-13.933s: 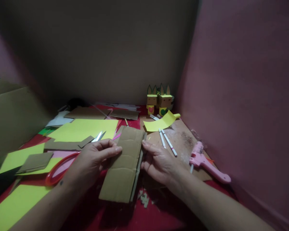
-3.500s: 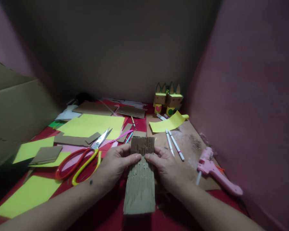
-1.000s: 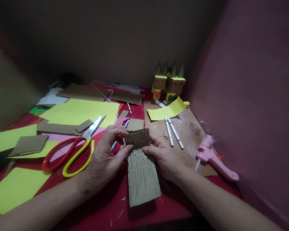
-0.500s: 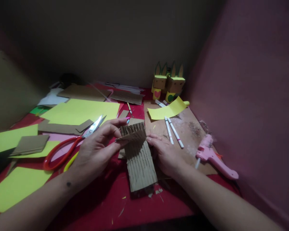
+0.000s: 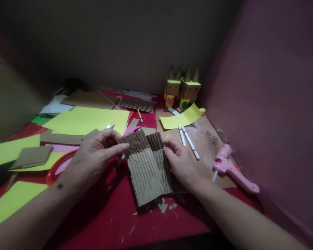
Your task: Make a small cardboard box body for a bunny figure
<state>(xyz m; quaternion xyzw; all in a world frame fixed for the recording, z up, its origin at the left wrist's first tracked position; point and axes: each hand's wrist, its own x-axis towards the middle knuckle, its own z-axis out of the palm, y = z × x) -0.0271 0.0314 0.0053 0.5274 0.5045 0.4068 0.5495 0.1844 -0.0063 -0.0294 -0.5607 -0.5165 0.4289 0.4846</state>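
While the ribbed pieces overlapped closely earlier, front cardboard piece (image 5: 143, 173) now fanned leftward from rear cardboard piece (image 5: 163, 166), left hand (image 5: 92, 156) pinching the former, right hand (image 5: 182, 163) gripping the latter, both above red desk (image 5: 104, 222).

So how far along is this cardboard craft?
Two boxy figures at the back look done, hearts in place. In hand: two ridged cardboard pieces, bare and fanned apart, one held by the left hand, one by the right hand. Left, I'd guess: covering and gluing them; the glue gun lies aside.
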